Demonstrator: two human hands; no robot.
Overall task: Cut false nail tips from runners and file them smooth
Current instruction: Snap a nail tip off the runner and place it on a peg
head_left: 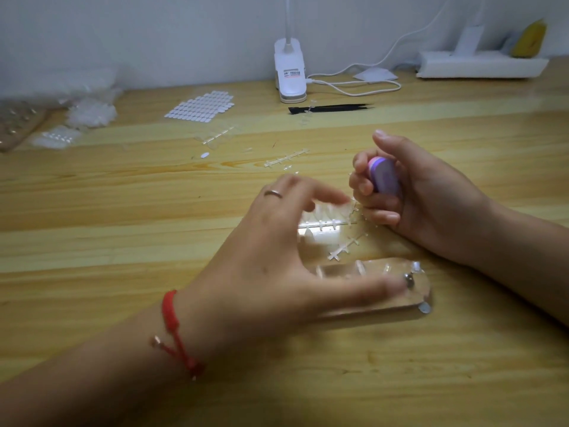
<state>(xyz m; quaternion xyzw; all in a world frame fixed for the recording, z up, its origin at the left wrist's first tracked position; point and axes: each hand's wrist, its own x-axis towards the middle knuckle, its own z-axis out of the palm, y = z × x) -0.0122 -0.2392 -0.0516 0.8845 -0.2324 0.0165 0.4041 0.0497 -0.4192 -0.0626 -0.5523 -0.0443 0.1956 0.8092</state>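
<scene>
On a wooden desk point(123, 195) by a white wall point(154, 32) (clip lamp point(289, 72) behind), my left hand point(277, 257) spreads open over a runner of nail tips point(323, 226); my right hand point(409, 192) grips a purple file point(385, 178).

Soft even light – left hand point(271, 260) motion-blurred, far edges hazy, glare on runner point(323, 226).

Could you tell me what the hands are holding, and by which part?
The right hand grips the purple buffer round its middle; the left hand, spread over a runner, grips nothing.
</scene>
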